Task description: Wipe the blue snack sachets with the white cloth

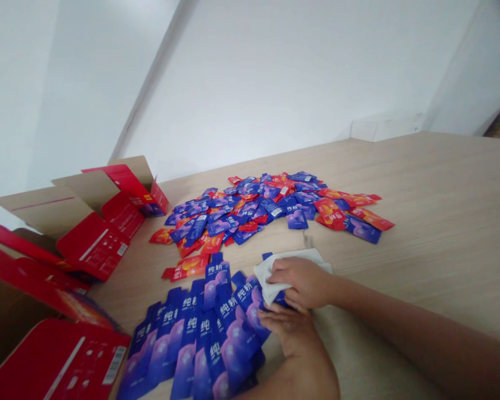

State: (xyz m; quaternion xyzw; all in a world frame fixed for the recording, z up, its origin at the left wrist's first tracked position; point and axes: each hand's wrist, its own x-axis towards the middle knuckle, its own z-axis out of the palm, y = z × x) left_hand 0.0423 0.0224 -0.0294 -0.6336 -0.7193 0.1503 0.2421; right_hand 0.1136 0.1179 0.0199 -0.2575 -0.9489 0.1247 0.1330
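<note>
My right hand is closed over a folded white cloth, pressing it down on a blue-purple pouch. Most of that pouch is hidden; a small blue tip sticks out behind the cloth. My left hand is just below, fingers bent against the near end of the same pouch. To the left of both hands, several blue-purple pouches with white lettering lie overlapped in a spread-out group, mostly face up with their narrow spouted ends pointing away from me.
Farther back on the wooden table lies a loose heap of blue and orange-red pouches. Open red cartons stand along the left side, one close to the pouch group. A white box sits by the back wall.
</note>
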